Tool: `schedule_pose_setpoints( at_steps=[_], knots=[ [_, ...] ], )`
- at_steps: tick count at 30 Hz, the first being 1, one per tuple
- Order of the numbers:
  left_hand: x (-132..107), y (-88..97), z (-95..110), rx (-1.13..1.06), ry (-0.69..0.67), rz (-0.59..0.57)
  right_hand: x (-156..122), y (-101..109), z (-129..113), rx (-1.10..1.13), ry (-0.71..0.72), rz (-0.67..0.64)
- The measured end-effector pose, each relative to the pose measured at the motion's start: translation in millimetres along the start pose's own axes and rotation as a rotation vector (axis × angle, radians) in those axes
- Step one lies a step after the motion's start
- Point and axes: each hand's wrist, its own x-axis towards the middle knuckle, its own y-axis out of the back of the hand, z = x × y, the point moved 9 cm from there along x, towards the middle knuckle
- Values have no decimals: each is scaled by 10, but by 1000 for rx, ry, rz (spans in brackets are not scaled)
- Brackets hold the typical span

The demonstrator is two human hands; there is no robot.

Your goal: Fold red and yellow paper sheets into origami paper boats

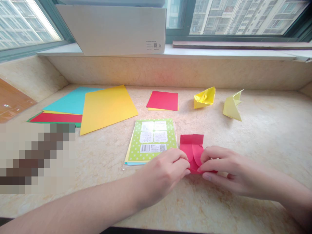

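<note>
Left of the origami paper pack (151, 140), a yellow sheet (107, 109) overlaps a teal sheet (70, 100); behind the pack lies a red square (162, 100) on yellow paper; just right of the pack, the left hand (162, 174) and right hand (234, 170) are close together, both pinching the lower edge of the folded red paper (191, 146); farther right, behind the hands, sit a yellow paper boat (204, 97) and a paler paper boat (232, 105).

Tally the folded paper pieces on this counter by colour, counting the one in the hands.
Yellow folded paper models: 2
Red folded paper piece: 1
Total: 3
</note>
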Motion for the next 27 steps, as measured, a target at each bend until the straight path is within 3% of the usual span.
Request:
schedule_pose_setpoints(
  at_steps=[22,27],
  knots=[
    [15,-39,-128,-5,121,-30,62,25,41,-1,34,89],
    [20,-62,-183,-10,152,-41,62,25,122,-32,-22,95]
  ],
)
